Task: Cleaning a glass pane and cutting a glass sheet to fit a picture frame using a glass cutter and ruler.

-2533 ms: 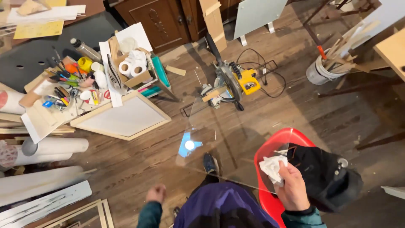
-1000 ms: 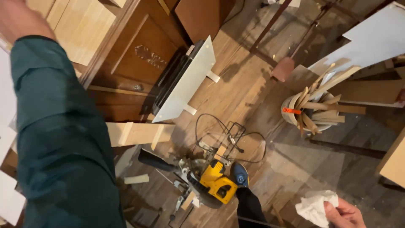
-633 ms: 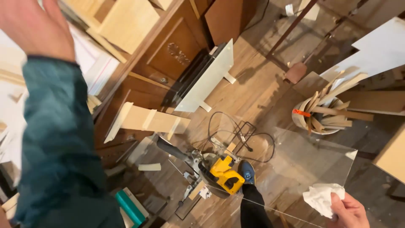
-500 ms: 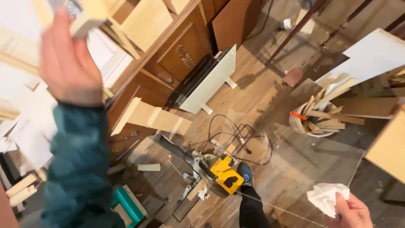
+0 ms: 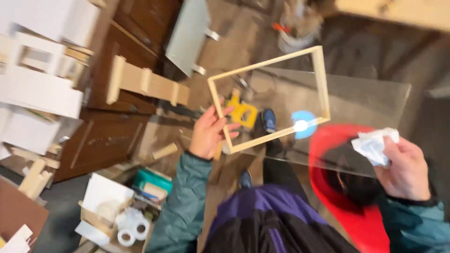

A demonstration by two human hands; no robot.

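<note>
Left hand [image 5: 208,133] has its grip closed on the wooden frame [image 5: 269,96], held over the clear sheet [image 5: 361,105]. Right hand [image 5: 403,164] pinches a crumpled wipe [image 5: 375,145] at the sheet's edge. Looks like wiping is due, needing a steady frame

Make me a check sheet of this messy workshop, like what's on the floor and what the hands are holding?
Surface: wooden floor, worn, partly covered.
Job's things: pale wooden frame, open in the middle, held at one corner; clear sheet lying flat beneath it; crumpled white cloth.
Clutter: yellow power tool on the floor; cardboard box with tape rolls; wood offcuts; bucket of sticks; red chair.
Grippers: left hand grips the frame; right hand holds the cloth at the sheet's edge.
Cables: nothing seen.
Surroundings: dark wooden cabinet; white boards stacked left.
</note>
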